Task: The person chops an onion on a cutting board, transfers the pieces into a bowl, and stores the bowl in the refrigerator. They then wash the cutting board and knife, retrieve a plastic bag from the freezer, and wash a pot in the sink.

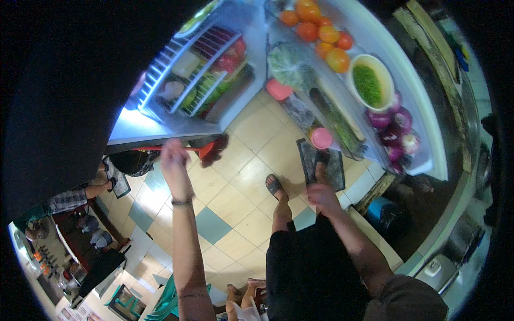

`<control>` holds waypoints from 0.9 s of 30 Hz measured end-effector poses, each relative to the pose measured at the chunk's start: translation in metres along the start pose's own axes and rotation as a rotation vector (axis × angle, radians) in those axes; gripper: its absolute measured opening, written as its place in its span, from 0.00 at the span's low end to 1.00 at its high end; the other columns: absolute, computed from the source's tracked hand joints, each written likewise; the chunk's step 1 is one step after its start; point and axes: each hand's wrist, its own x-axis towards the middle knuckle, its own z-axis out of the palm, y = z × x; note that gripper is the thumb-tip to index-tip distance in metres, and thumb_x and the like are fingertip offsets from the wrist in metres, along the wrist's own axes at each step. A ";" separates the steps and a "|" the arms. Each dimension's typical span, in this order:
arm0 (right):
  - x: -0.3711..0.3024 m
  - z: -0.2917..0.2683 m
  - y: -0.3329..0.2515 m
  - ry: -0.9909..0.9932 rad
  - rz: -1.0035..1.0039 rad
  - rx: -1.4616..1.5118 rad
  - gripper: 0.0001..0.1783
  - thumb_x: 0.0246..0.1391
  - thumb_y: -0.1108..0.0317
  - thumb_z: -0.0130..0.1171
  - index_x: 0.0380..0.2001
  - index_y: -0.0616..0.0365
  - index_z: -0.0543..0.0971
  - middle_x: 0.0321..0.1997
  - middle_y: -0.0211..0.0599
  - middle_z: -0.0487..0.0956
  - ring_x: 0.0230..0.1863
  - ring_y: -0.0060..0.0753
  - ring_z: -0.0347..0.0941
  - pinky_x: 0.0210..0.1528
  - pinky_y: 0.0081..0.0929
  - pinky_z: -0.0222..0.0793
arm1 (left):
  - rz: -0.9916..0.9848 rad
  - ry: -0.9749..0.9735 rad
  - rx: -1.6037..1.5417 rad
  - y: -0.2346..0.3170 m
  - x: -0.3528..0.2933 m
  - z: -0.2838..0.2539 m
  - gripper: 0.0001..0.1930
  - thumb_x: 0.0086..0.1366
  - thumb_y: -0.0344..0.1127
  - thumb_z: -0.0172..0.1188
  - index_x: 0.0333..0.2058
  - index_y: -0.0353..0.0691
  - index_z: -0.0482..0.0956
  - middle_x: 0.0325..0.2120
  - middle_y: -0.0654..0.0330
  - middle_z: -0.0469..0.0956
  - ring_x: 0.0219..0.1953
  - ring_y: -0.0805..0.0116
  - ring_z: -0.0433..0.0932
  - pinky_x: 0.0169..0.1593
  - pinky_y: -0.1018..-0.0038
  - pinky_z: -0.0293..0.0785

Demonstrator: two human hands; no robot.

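Note:
A fridge stands open before me, its lit interior at the upper left and its door [435, 136] swung out to the right. My left hand [174, 163] is raised near the lower front edge of the fridge body, its fingers smeared by motion. My right hand [323, 198] hovers by my body, below the door shelves, and is blurred too. Nothing can be made out in either hand. The door shelves carry orange-red tomatoes [328, 35], a white bowl [389, 75] of chopped greens, purple onions [400, 119], a bagged green vegetable [292, 67] and a pink-lidded container [321, 138].
Inside the fridge, wire racks [206, 69] hold bagged produce. On the tiled floor lies a broom with a red head [207, 151], near a dark mat [334, 168]. Other people's legs [243, 299] show at the bottom and left. A blue container [385, 211] stands at the right.

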 end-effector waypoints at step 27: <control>-0.186 -0.342 0.002 0.375 -0.200 0.057 0.04 0.54 0.74 0.60 0.29 0.65 0.80 0.29 0.36 0.80 0.27 0.25 0.77 0.28 0.23 0.74 | 0.520 -0.348 0.374 0.299 -0.258 0.238 0.12 0.58 0.24 0.54 0.42 0.33 0.68 0.41 0.49 0.67 0.46 0.54 0.66 0.53 0.61 0.62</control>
